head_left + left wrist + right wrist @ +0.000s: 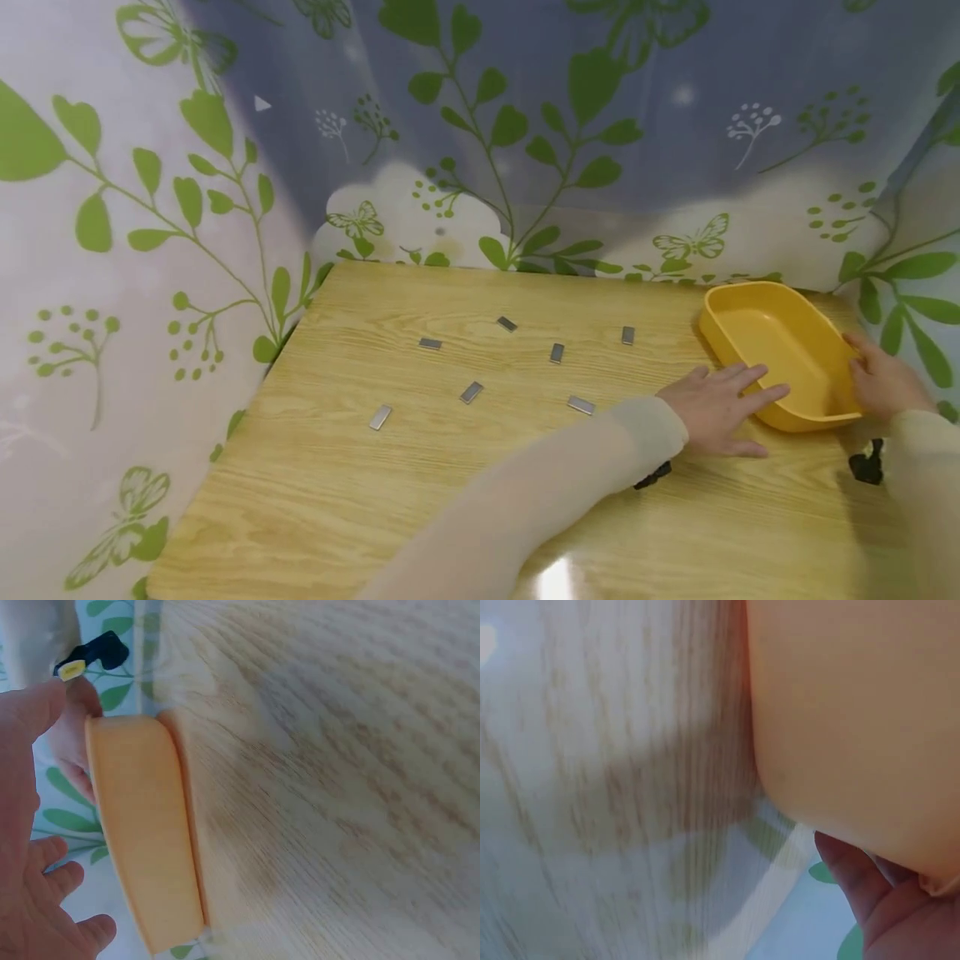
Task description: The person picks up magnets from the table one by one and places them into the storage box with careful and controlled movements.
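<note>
A yellow plastic basin (787,350) with rounded corners stands at the right end of the table. My right hand (888,379) grips its right rim; the right wrist view has the fingers (851,874) against the basin's outer wall near a corner. Over the near left side of the basin reaches my left hand (723,408), its fingers spread and overlapping the rim in the head view. In the left wrist view those fingers (64,881) appear straight beside the basin's side wall (146,832), holding nothing.
Several small grey metallic rectangular pieces lie scattered on the wood-grain table (315,483), among them one at the left (380,417) and one nearer the left forearm (581,405). Leaf-patterned curtain (487,125) hangs along the back and left table edges.
</note>
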Tool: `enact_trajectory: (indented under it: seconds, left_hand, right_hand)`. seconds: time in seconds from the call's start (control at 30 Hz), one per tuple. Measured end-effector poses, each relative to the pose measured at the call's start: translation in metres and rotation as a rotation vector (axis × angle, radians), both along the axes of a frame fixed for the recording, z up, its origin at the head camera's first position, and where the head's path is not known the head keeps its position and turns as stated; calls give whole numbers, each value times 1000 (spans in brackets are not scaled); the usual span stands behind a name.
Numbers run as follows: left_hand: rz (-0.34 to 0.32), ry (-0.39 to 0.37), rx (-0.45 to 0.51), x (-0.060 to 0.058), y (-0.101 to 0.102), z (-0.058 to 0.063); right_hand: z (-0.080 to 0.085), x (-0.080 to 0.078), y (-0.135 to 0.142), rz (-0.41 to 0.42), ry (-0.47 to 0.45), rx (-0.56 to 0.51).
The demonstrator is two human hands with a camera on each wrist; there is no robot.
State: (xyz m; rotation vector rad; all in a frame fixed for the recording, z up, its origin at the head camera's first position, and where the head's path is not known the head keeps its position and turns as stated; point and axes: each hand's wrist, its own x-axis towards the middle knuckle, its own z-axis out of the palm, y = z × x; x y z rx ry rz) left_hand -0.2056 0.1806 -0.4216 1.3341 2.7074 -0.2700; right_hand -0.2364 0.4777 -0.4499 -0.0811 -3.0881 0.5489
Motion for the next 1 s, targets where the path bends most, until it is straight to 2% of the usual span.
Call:
enact_trajectory:
  seconds: [0.17, 0.37, 0.57, 0.7, 1.0]
  left_hand:
    - [14, 11, -25, -5, 5, -8]
    - [33, 15, -32, -8, 5, -16]
    - [39, -13, -9, -4, -2, -19]
    - [29, -23, 8, -1, -5, -19]
    - [4, -12, 47, 2, -20, -23]
  right_hand:
    - [1, 0, -4, -56, 0, -11]
    - [-2, 2, -7, -18, 10, -36]
    - [-10, 8, -13, -9, 25, -77]
    - [-9, 15, -19, 4, 72, -75]
    - [-8, 32, -39, -60, 63, -78]
